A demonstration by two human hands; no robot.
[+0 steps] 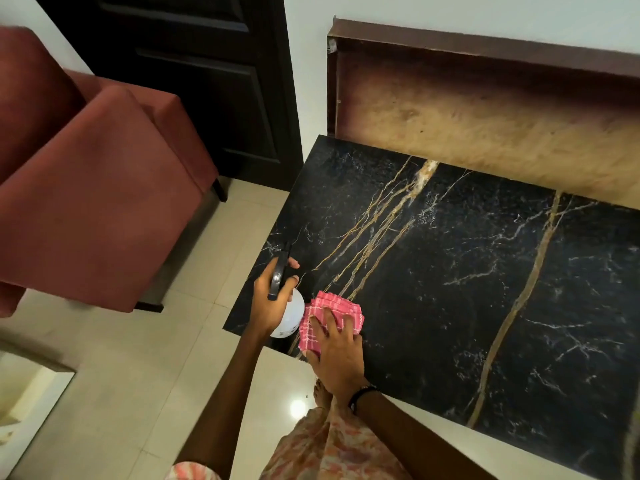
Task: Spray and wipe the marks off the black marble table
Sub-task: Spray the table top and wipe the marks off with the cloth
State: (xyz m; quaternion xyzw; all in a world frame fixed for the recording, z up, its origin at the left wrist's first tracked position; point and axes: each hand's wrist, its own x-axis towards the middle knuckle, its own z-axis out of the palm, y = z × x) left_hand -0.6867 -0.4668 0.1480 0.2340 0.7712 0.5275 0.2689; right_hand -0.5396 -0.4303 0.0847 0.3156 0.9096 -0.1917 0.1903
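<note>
- Both my hands work at the near left corner of the black marble table (450,271): my left hand (268,299) is wrapped round the neck of the spray bottle (289,317), and my right hand (334,351) lies flat, fingers spread, pressing on the pink cloth (332,306).
- That bottle has a white body and a black spray head; I cannot tell what is inside it or how full it is.
- By my count: one bottle, one checked cloth, folded, touching the bottle on its right side.
- Gold and white veins run across the dark tabletop, and the cloth sits on it close to the near edge.
- Behind the table, a brown wooden panel (485,109) stands against the white wall.
- To the left are a red upholstered chair (86,185), a dark door (207,81) and pale floor tiles (138,375).
</note>
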